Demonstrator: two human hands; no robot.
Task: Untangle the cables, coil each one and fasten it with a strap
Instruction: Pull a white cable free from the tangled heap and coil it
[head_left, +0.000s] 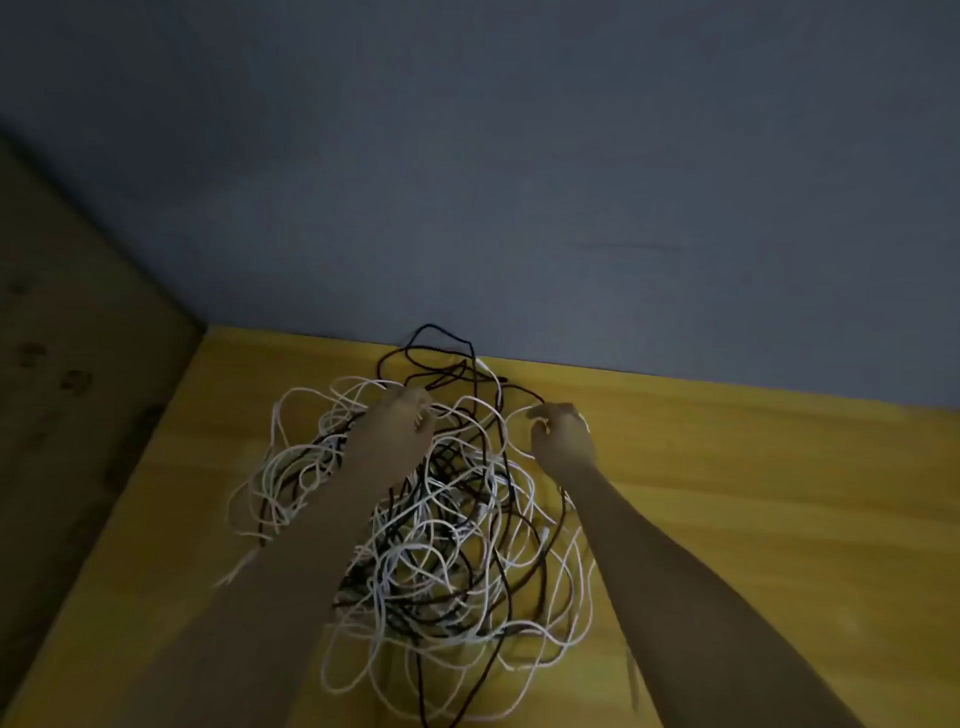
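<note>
Both hands, left hand and right hand, pinch strands atop the tangled pile of white and black cables on the yellow wooden counter; best to lift one strand slowly and follow it toward an end.

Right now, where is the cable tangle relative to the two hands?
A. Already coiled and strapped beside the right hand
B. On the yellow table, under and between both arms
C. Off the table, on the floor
B: the loose white and dark cable tangle lies on the yellow table, with the left hand and right hand reaching into its far side.
</note>
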